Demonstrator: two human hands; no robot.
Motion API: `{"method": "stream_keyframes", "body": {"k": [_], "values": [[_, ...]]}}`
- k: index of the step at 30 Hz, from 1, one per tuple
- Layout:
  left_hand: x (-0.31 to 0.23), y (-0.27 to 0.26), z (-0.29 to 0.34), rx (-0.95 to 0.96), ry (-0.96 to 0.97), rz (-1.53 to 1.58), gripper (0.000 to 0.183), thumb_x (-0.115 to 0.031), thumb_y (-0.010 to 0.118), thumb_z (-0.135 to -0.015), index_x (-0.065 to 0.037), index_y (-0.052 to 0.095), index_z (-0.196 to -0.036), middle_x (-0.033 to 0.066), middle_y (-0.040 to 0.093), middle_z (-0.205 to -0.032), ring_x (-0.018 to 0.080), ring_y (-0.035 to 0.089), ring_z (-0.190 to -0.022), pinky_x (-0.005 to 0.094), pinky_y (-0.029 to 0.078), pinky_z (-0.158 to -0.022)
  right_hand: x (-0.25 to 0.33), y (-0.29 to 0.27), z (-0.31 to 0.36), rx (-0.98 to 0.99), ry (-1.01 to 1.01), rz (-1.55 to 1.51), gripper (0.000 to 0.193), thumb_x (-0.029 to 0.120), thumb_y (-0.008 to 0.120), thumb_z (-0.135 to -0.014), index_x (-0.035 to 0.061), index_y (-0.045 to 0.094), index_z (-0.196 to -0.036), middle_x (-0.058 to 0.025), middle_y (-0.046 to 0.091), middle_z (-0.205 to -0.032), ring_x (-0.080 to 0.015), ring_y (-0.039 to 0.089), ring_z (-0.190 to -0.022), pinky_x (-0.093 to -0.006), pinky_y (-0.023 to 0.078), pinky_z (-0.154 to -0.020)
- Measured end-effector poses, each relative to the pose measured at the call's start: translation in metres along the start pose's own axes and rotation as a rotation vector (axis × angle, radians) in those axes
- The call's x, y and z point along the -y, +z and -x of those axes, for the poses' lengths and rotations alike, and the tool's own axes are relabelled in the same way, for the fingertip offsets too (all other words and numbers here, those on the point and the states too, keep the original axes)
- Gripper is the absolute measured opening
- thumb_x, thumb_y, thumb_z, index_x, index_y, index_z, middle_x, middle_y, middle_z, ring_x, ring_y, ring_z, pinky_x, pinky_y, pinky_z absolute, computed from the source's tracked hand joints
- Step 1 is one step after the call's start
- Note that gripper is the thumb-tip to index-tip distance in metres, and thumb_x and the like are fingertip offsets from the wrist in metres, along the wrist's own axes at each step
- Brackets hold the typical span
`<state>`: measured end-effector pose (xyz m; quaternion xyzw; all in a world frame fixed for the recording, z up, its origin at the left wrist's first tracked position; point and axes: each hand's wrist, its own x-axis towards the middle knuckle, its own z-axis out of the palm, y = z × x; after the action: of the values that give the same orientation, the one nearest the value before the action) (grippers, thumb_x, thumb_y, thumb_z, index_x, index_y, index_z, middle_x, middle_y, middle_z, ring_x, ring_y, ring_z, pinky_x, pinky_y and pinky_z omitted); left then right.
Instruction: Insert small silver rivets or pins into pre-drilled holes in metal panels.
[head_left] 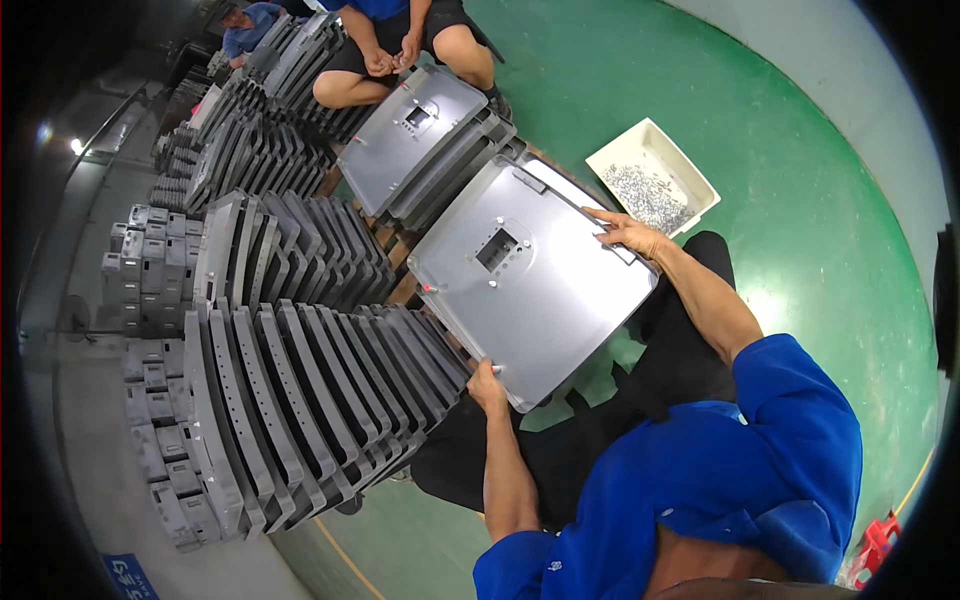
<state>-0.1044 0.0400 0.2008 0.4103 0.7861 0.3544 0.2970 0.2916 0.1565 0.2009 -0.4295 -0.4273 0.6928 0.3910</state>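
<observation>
The big gray panel is held at its edges, before the body, by the left fingers and right fingers. It seems to be steadied; for turning, firm grips are needed.

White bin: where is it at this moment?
In the head view, the white bin is upper right of centre, just beyond the right hand, with green floor around it.

At centre frame, the left hand and right hand hold a silver rounded-corner metal panel; upper right, a cream rectangular bin contains small metallic pieces.
</observation>
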Motion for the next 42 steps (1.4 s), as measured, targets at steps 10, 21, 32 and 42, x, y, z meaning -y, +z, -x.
{"method": "stream_keyframes", "body": {"k": [10, 21, 32, 42], "values": [[0.014, 0.022, -0.007, -0.018, 0.115, -0.005, 0.044, -0.030, 0.052, -0.086, 0.012, 0.059, -0.077, 0.0243, 0.061, -0.065, 0.0260, 0.055, -0.060, 0.0429, 0.042, -0.063, -0.032, -0.010, -0.020, -0.058, 0.035, -0.059, 0.071, 0.006, 0.063, -0.080, 0.0183, 0.039, -0.146, -0.0062, 0.059, -0.102, -0.0102, 0.052, -0.082, -0.0249, 0.045, -0.077], [0.038, 0.035, -0.020, 0.009, 0.124, -0.331, 0.048, -0.035, 0.046, -0.086, 0.009, 0.065, -0.081, 0.0301, 0.062, -0.077, 0.0436, 0.062, -0.072, 0.0490, 0.045, -0.071, -0.038, -0.007, -0.020, -0.137, 0.143, 0.010, 0.074, -0.001, 0.058, -0.077, 0.0227, 0.041, -0.145, -0.0213, 0.056, -0.124, -0.0173, 0.056, -0.095, -0.0284, 0.047, -0.084], [0.026, 0.040, -0.019, 0.022, 0.052, -0.429, 0.053, -0.040, 0.042, -0.091, 0.005, 0.068, -0.085, 0.0287, 0.064, -0.081, 0.0461, 0.062, -0.081, 0.0499, 0.046, -0.076, -0.039, -0.004, -0.025, -0.219, 0.108, 0.243, 0.077, 0.001, 0.059, -0.071, 0.0212, 0.044, -0.144, -0.0077, 0.057, -0.089, -0.0144, 0.050, -0.074, -0.0278, 0.045, -0.070], [0.039, 0.030, -0.026, -0.229, -0.127, -0.211, 0.067, -0.056, 0.043, -0.092, 0.005, 0.070, -0.085, 0.0188, 0.067, -0.078, 0.0357, 0.063, -0.071, 0.0439, 0.048, -0.070, -0.040, 0.000, -0.027, -0.228, 0.098, 0.364, 0.072, 0.007, 0.061, -0.073, 0.0189, 0.046, -0.142, -0.0088, 0.058, -0.089, -0.0156, 0.050, -0.075, -0.0285, 0.045, -0.067]]}}
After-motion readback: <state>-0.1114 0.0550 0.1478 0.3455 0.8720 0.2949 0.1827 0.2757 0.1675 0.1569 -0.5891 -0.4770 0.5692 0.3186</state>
